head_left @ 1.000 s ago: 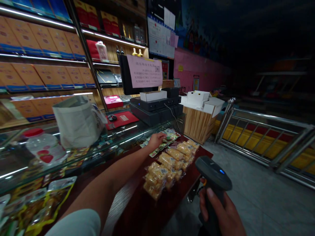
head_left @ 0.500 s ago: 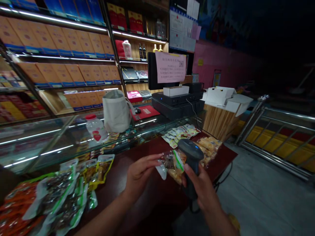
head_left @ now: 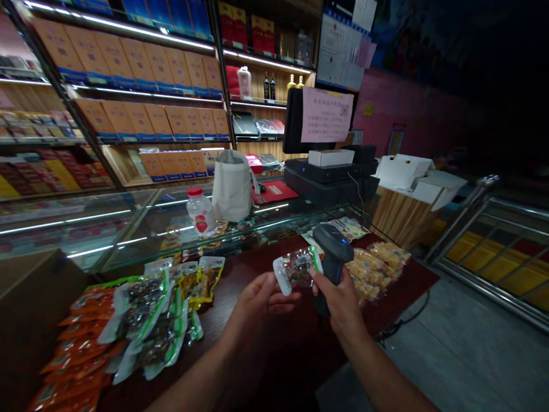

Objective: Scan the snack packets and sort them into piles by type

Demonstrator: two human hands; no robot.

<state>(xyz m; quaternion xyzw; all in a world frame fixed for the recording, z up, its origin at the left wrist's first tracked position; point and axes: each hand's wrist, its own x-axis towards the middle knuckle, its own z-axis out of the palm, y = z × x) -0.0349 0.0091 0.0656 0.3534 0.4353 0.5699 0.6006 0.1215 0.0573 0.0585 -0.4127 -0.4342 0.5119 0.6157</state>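
My right hand (head_left: 343, 303) is wrapped round the handle of a dark grey barcode scanner (head_left: 332, 243). Its thumb also presses on the right end of a small clear snack packet (head_left: 298, 268), with white and green ends and dark food inside. My left hand (head_left: 261, 300) is at the packet's white left end, thumb and fingers apart and stretched out; whether it touches the packet is hard to tell. Left of it lie similar green-edged packets (head_left: 148, 320), yellow packets (head_left: 201, 283) and a row of orange packets (head_left: 81, 349).
Beyond my hands on the dark red table (head_left: 257, 355) are clear packs of pale yellow snacks (head_left: 380, 266) and white-green sachets (head_left: 351, 228). The glass counter behind holds a red-capped bottle (head_left: 200, 212), a whitish bag (head_left: 231, 186) and a monitor (head_left: 294, 120). A cardboard box (head_left: 34, 309) stands left.
The view has swung left. The packet has turned and come out before the scanner, its white end raised. My left hand has shifted from the packet's upper edge to lower beside its end.
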